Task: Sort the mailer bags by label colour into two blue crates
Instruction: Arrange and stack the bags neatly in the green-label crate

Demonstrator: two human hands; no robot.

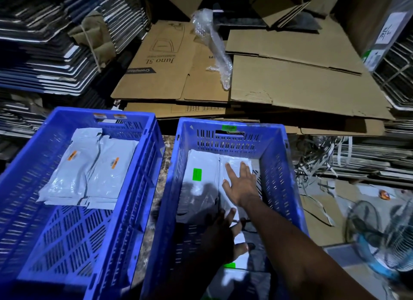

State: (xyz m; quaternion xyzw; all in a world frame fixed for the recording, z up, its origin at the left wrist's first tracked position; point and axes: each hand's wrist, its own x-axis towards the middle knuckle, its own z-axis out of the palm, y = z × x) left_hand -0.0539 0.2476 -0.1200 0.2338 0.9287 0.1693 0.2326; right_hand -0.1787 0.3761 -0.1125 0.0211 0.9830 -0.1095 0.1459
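Two blue crates stand side by side. The left crate (143, 129) has orange stickers on its far rim and holds white mailer bags with orange labels (72, 155). The right crate (274, 143) has a green sticker and holds a white mailer with a green label (197, 174). My right hand (240, 183) lies flat, fingers spread, on a second white mailer (228, 201) in the right crate, beside the first. My left hand (223, 237), in shadow over the crate's near end, holds another white mailer with a green label (229, 265).
Flattened cardboard boxes (290, 82) and a piece of bubble wrap (214, 46) lie behind the crates. Stacks of folded cartons (44, 53) rise at the left. Tangled plastic strapping (324, 156) and a floor fan (380, 239) sit to the right.
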